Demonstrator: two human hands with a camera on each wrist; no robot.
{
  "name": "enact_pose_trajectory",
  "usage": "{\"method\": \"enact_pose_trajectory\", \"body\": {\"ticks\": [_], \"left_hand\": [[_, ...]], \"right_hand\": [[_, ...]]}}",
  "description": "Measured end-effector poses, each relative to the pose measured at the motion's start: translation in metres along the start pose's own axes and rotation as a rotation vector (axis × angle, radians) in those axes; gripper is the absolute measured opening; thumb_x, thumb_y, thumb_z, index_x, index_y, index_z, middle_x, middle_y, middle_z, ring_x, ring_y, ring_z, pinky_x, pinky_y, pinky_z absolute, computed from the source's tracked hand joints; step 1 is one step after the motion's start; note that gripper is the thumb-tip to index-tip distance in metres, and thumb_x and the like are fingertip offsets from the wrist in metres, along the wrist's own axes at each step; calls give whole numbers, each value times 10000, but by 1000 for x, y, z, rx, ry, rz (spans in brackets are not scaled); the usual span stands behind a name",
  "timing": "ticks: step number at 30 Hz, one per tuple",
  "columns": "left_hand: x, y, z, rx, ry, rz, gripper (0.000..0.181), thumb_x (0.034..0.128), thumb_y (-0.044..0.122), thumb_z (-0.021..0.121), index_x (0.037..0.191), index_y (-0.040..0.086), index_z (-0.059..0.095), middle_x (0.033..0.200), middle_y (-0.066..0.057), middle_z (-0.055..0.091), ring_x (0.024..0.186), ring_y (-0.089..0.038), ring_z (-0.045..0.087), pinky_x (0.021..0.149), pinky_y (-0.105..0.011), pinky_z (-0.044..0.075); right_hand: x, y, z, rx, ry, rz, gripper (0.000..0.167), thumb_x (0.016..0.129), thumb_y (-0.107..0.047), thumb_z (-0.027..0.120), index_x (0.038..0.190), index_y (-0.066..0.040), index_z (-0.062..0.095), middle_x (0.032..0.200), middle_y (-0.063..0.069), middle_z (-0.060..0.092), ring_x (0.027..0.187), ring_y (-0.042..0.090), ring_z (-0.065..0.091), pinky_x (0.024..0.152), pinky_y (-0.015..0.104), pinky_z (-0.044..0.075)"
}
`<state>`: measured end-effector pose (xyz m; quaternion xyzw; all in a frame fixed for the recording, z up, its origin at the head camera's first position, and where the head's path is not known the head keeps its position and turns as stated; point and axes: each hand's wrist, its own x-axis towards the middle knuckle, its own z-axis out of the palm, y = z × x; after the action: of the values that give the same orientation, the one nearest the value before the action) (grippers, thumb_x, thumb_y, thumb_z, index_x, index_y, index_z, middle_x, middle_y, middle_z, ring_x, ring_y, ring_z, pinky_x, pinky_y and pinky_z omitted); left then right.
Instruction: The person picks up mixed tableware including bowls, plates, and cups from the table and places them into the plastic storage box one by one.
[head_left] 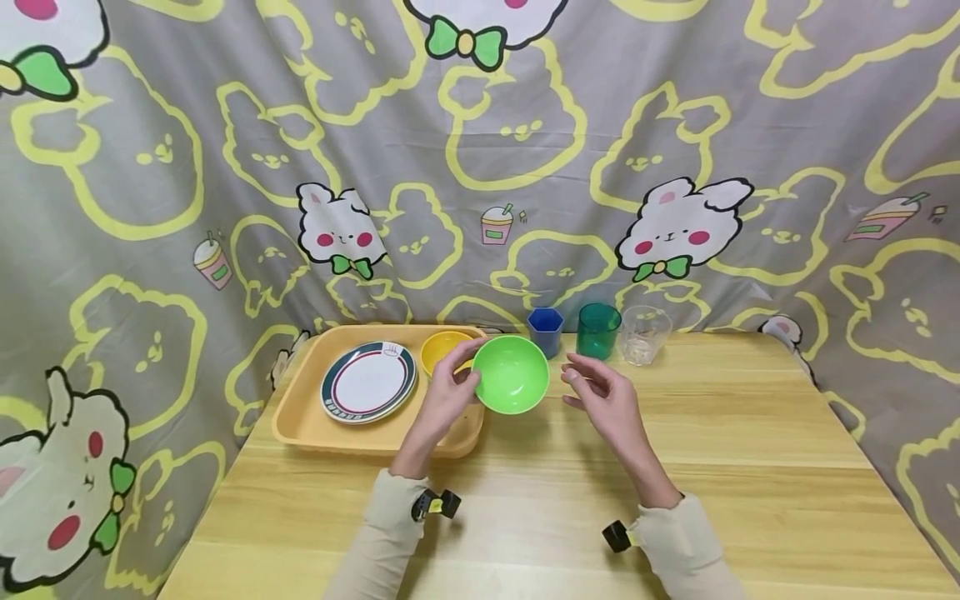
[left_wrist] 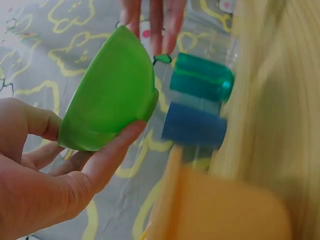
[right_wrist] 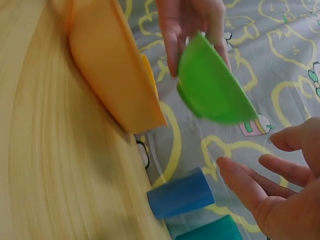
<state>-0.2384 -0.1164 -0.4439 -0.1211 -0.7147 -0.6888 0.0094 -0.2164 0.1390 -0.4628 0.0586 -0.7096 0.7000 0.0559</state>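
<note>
A light green bowl [head_left: 512, 375] is held above the table by my left hand [head_left: 448, 385], which pinches it at its left side. In the left wrist view the thumb and fingers of the left hand [left_wrist: 60, 170] grip the bowl [left_wrist: 110, 95] near its rim and base. On the bowl's other side my right hand [head_left: 602, 393] is raised with fingers spread, apart from it. A gap between the right hand [right_wrist: 280, 185] and the green bowl [right_wrist: 212, 85] shows in the right wrist view.
An orange tray [head_left: 300, 425] at the left holds white plates [head_left: 367, 382] with a dark green rim and a yellow bowl [head_left: 435, 350]. A blue cup [head_left: 545, 333], a teal cup [head_left: 597, 332] and a clear cup [head_left: 643, 335] stand along the table's back edge, before a patterned curtain [head_left: 420, 150].
</note>
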Motion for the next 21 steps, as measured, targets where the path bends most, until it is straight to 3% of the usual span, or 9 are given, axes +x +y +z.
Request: {"method": "enact_pose_trajectory", "body": {"ticks": [7,15,21], "left_hand": [[-3,5,-27,94,24,-13,526,919,-148,478,1405,30,572,1372,-242,561,990,-383,669,614,-461,636],[-9,10,-59,192,2,-82,520,959,-120,449,1445,40,543,1382,-257,532,1009,-396,642,625,-420,641],[-16,9,-79,281,-32,-106,489,967,-119,429,1415,28,558,1390,-276,533,1087,-431,596,618,-423,637]], "right_hand": [[2,6,-14,-63,1,-6,384,1022,-155,654,1366,12,617,1301,260,638,1123,226,675,832,346,616],[5,11,-29,-129,33,-40,376,1017,-135,656,1340,54,621,1281,254,650,1039,87,669,848,392,613],[6,11,-44,-169,54,-60,369,1012,-120,659,1333,58,622,1278,267,646,1007,51,663,821,312,618]]}}
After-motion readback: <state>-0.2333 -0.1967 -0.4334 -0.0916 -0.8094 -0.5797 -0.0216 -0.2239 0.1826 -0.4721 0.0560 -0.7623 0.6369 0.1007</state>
